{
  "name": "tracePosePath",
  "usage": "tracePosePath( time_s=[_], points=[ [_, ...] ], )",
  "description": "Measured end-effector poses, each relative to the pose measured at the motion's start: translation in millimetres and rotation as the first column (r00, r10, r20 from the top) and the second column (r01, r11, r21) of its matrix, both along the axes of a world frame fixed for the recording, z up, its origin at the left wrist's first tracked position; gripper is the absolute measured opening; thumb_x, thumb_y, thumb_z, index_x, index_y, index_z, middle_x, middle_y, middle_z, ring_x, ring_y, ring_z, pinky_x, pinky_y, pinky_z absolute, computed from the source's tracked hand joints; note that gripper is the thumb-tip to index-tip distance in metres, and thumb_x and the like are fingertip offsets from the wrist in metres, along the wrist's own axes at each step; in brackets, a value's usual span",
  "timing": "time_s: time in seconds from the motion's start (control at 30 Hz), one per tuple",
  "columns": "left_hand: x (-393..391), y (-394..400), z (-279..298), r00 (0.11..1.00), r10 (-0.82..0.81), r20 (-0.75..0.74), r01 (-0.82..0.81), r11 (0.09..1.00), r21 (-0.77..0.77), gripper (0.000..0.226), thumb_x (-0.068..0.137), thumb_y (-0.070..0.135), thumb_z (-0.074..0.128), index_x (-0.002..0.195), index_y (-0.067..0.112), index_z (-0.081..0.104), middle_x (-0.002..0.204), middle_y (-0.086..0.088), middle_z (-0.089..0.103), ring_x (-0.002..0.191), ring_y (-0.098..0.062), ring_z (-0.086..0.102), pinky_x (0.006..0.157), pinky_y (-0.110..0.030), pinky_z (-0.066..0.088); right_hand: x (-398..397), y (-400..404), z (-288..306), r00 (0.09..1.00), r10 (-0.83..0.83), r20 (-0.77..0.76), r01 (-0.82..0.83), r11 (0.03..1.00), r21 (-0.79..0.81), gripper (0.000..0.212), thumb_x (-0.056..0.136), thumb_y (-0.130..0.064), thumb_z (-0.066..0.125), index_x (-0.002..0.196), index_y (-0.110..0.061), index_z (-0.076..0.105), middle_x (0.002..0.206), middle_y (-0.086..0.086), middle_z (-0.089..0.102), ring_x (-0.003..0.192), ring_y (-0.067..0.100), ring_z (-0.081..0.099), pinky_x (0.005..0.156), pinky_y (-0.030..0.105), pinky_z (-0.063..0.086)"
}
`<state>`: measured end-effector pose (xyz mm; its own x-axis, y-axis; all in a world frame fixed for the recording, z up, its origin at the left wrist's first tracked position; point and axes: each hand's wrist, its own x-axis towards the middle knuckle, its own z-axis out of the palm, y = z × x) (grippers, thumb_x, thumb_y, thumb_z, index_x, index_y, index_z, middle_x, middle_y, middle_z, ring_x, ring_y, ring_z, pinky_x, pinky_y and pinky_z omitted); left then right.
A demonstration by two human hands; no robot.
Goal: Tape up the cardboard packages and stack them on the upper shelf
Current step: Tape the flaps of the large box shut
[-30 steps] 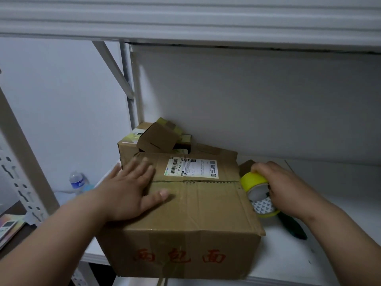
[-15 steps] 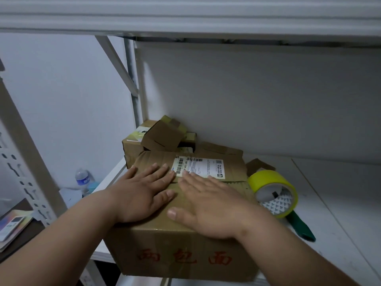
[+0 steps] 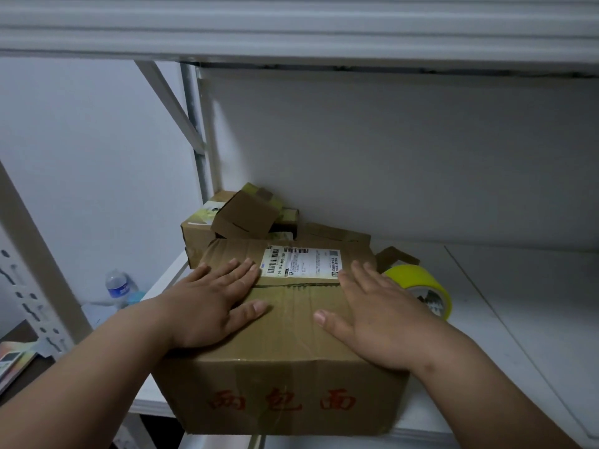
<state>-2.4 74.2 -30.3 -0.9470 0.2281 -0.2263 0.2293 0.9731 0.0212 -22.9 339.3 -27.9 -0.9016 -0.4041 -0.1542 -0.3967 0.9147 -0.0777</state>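
Pressing flat, your left hand (image 3: 210,306) and your right hand (image 3: 382,315) lie with fingers straight and a little spread on top of the big brown cardboard box with red letters (image 3: 285,396). The box sits at the front edge of the white metal shelf (image 3: 518,319), and part of it seems to hang over. If you push hard toward 6 o'clock, it could tip off. The yellow roll of tape (image 3: 421,283), at 3 o'clock from your right hand, is half hidden behind it. The small brown boxes (image 3: 240,218) at 12 o'clock are partly hidden too. You cannot tell if the top seam is taped all the way.
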Motion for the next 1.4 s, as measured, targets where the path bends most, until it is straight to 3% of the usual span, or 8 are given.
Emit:
tracePosePath(
  time_s=[0.27, 0.47, 0.63, 0.87, 1.03, 1.1, 1.23, 1.4],
  points=[
    [21.6, 21.8, 9.6, 0.994, 0.098, -0.054, -0.099, 0.995, -0.010, 0.120, 0.051, 0.093, -0.022, 0.155, 0.033, -0.015, 0.161, 0.014, -0.019, 0.148, -0.008, -0.020, 0.122, -0.043, -0.010, 8.5, 3.3, -0.5, 0.997, 0.002, -0.076, -0.007, 0.998, -0.065, 0.088, 0.091, -0.076, 0.018, 0.159, -0.023, -0.002, 0.165, -0.001, -0.013, 0.151, 0.014, -0.014, 0.123, 0.038, -0.008],
    [45.5, 31.7, 3.2, 0.997, -0.058, -0.049, 0.056, 0.998, -0.033, 0.111, 0.064, 0.099, 0.026, 0.147, 0.047, -0.027, 0.151, 0.027, -0.033, 0.143, -0.001, -0.028, 0.121, -0.039, -0.011, -8.9, 40.1, 5.6, 0.928, -0.254, -0.274, 0.197, 0.955, -0.220, 0.072, 0.088, -0.071, 0.043, 0.151, -0.040, 0.031, 0.166, -0.007, 0.009, 0.153, 0.016, 0.001, 0.123, 0.048, -0.003],
    [28.2, 13.6, -4.3, 0.989, -0.139, -0.056, 0.137, 0.990, -0.034, 0.097, 0.056, 0.101, 0.018, 0.131, 0.063, -0.029, 0.147, 0.033, -0.032, 0.145, 0.000, -0.024, 0.122, -0.037, -0.009, -25.9, 65.3, 2.7, 0.943, -0.329, -0.050, 0.271, 0.847, -0.458, 0.065, 0.086, -0.053, 0.067, 0.143, -0.027, 0.048, 0.148, 0.004, 0.048, 0.133, 0.022, 0.046, 0.100, 0.028, 0.037],
    [11.0, 1.9, 7.7, 0.995, -0.092, -0.035, 0.092, 0.996, 0.005, 0.093, 0.085, 0.062, 0.061, 0.144, 0.057, -0.010, 0.149, 0.036, -0.021, 0.145, 0.003, -0.013, 0.123, -0.038, -0.002, -33.9, 68.8, -12.1, 0.952, -0.299, 0.059, 0.261, 0.701, -0.663, 0.048, 0.070, -0.058, 0.078, 0.108, -0.035, 0.061, 0.117, 0.000, 0.062, 0.104, 0.020, 0.060, 0.091, 0.039, 0.050],
    [19.1, 16.6, 4.6, 0.986, 0.000, -0.167, -0.013, 0.997, -0.074, 0.088, 0.098, 0.028, 0.052, 0.145, 0.055, -0.017, 0.163, 0.018, -0.008, 0.152, -0.014, -0.004, 0.122, -0.040, 0.007, -32.2, 72.7, -17.7, 0.956, -0.139, 0.258, 0.293, 0.488, -0.822, 0.048, 0.064, -0.050, 0.073, 0.108, -0.032, 0.066, 0.104, -0.001, 0.069, 0.084, 0.014, 0.068, 0.080, 0.036, 0.053],
    [24.2, 29.9, -0.6, 0.988, 0.034, -0.152, -0.042, 0.998, -0.049, 0.093, 0.093, 0.036, 0.055, 0.145, 0.055, -0.021, 0.164, 0.009, -0.011, 0.152, -0.023, -0.010, 0.122, -0.048, 0.001, -31.0, 74.7, -20.3, 0.950, -0.098, 0.296, 0.310, 0.384, -0.870, 0.047, 0.064, -0.043, 0.073, 0.108, -0.027, 0.069, 0.099, 0.007, 0.069, 0.074, 0.012, 0.066, 0.073, 0.031, 0.049],
    [28.2, 49.2, -7.3, 0.978, 0.133, -0.159, -0.103, 0.978, 0.183, 0.120, 0.048, 0.103, 0.029, 0.152, 0.049, 0.002, 0.165, 0.009, -0.004, 0.150, -0.014, -0.016, 0.119, -0.057, -0.008, -32.2, 77.3, -26.1, 0.948, -0.049, 0.315, 0.315, 0.310, -0.897, 0.046, 0.066, -0.033, 0.085, 0.109, -0.023, 0.070, 0.110, 0.016, 0.067, 0.075, 0.018, 0.064, 0.073, 0.030, 0.050],
    [30.2, 58.1, -15.4, 0.938, 0.193, -0.288, -0.128, 0.965, 0.229, 0.133, 0.033, 0.107, -0.002, 0.148, 0.044, 0.022, 0.163, 0.010, 0.010, 0.150, -0.008, 0.008, 0.120, -0.054, -0.005, -39.1, 84.4, -22.7, 0.930, -0.032, 0.367, 0.366, 0.172, -0.914, 0.032, 0.066, -0.029, 0.085, 0.093, -0.014, 0.076, 0.104, 0.021, 0.070, 0.083, 0.028, 0.069, 0.073, 0.039, 0.056]
  ],
)
